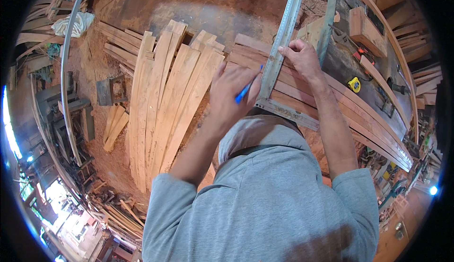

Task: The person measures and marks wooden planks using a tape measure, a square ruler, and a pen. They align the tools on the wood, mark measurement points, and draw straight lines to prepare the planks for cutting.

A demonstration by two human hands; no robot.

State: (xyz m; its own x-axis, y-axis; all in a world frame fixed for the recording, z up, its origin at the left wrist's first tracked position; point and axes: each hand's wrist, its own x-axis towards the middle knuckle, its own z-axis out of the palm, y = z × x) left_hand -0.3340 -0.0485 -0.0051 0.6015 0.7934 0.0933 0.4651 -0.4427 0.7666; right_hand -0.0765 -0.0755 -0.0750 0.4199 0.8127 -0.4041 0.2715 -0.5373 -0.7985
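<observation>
A metal carpenter's square (273,68) lies across several reddish wooden boards (347,103) set side by side. Its long marked blade runs toward the far edge, and its shorter arm (291,112) lies near my body. My left hand (231,91) is closed around a blue pen (243,93), just left of the square's blade. The pen's tip is too small to make out. My right hand (304,61) is farther along the blade, its thumb and bent fingers gripping the right edge.
Pale planks (175,96) lie fanned out to the left. A yellow tape measure (353,84) and a wooden block (368,32) rest on the dark bench (376,77) at right. A long metal strip (65,68) curves along the left. Sawdust covers the floor (109,167).
</observation>
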